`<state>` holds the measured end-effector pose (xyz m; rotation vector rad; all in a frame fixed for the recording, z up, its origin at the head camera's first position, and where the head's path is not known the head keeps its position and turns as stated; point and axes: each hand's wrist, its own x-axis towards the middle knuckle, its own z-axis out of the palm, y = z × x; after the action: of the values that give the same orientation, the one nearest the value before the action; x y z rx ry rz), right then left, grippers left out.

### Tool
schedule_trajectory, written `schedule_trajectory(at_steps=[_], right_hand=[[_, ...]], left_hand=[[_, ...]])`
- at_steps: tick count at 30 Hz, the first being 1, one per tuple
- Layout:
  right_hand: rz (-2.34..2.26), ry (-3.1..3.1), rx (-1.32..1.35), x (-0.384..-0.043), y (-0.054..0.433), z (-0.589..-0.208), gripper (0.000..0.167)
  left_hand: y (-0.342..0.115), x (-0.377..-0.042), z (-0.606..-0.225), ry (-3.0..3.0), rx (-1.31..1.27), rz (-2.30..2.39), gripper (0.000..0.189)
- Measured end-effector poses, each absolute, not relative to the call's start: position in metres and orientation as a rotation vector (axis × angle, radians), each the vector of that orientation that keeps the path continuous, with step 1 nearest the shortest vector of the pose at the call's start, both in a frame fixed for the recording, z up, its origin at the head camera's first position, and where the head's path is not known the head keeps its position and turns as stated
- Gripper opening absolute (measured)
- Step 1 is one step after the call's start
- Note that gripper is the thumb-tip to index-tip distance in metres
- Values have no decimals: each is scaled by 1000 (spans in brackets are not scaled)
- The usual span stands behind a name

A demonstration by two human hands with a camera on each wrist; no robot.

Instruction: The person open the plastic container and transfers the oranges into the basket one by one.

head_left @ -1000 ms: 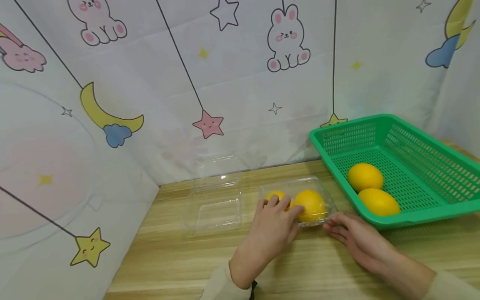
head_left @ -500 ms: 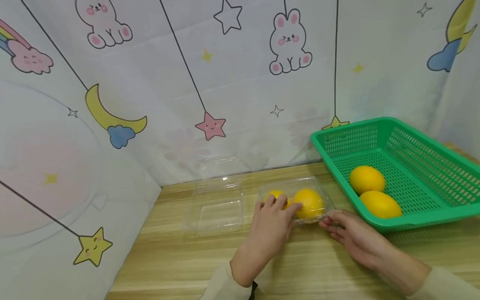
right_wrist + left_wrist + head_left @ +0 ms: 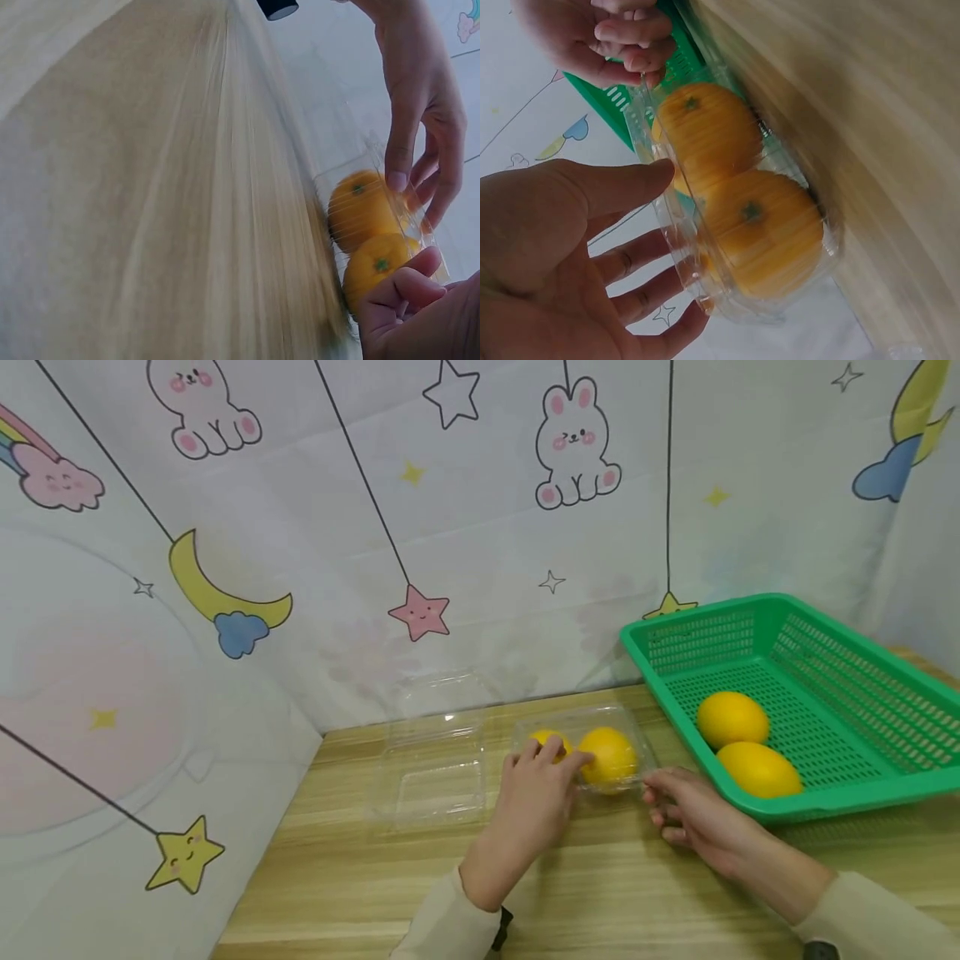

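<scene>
A see-through plastic clamshell box (image 3: 581,720) with its lid down holds two oranges (image 3: 609,758), whose green stem ends show in both wrist views. My left hand (image 3: 534,793) reaches over the lid from the front left. Its thumb and bent fingers grip the lid, as the left wrist view shows. At the front right corner, my right hand (image 3: 705,818) pinches the box's rim between thumb and forefinger, its other fingers curled beneath. In the right wrist view, the oranges (image 3: 367,206) sit side by side under the plastic. Whether the latch is fastened, I cannot tell.
A second see-through clamshell box (image 3: 438,781) lies opened on the left, its lid against the printed cloth (image 3: 480,535) at the back. On the right stands a green basket (image 3: 847,793) with two more oranges (image 3: 759,770). All rest on a wooden table (image 3: 337,893).
The box has shifted a little to the left and away from me, both hands moving with it. My right hand's fingers have curled differently at the corner. The basket and second box stay put.
</scene>
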<state>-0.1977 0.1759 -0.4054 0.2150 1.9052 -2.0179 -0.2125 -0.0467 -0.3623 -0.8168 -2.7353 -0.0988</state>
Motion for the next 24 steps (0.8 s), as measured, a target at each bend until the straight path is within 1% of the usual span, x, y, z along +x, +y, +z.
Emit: schedule_trajectory(at_steps=[9,14,16,19,21,23,24], right_hand=[[-2032,1907,232,-201,174,-405,23],[-2053,1900,245,-201,172,-406,21],[-2064,1895,244,-201,172,-407,19],[-2072,1891,248,-200,171,-407,18],[-2077,1893,253,-201,171,-408,17],[-2082,1901,258,-201,171,-408,16],[-2086,1906,262,-201,171,-409,16]], left_hand=[[-46,-215,-366,-2760,-781,-193,38],[-49,-215,-366,-2737,-786,-255,44],[-50,-215,-364,-2715,-767,-301,52],[-52,-213,-357,-2688,-675,-383,77],[-55,-210,-351,-2661,-613,-451,91],[-59,-208,-344,-2646,-577,-514,100],[-61,-206,-342,-2641,-580,-542,100]])
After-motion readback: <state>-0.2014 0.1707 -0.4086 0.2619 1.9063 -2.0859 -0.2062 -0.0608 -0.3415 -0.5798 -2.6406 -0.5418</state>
